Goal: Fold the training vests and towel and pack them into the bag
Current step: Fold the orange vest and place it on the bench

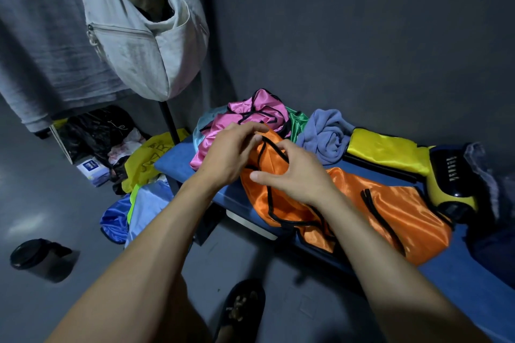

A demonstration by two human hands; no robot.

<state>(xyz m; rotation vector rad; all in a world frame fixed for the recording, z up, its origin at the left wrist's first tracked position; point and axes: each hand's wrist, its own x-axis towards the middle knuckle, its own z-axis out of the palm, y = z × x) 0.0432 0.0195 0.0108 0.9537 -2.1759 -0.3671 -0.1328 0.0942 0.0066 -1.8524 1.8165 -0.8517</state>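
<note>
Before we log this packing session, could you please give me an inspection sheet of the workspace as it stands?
Surface: blue bench, mostly covered with fabric.
Job's things: orange vest spread out in front; pink vest and green vest crumpled behind it; lavender towel bunched up; yellow vest folded; black and yellow bag at the right.
Clutter: black cup, plastic bags, a small box and loose fabric on the floor.
Hands: left hand and right hand both grip the orange vest's upper part.
Cables: nothing seen.
Surroundings: grey wall; white sling bag and grey garment hanging at the left.
</note>
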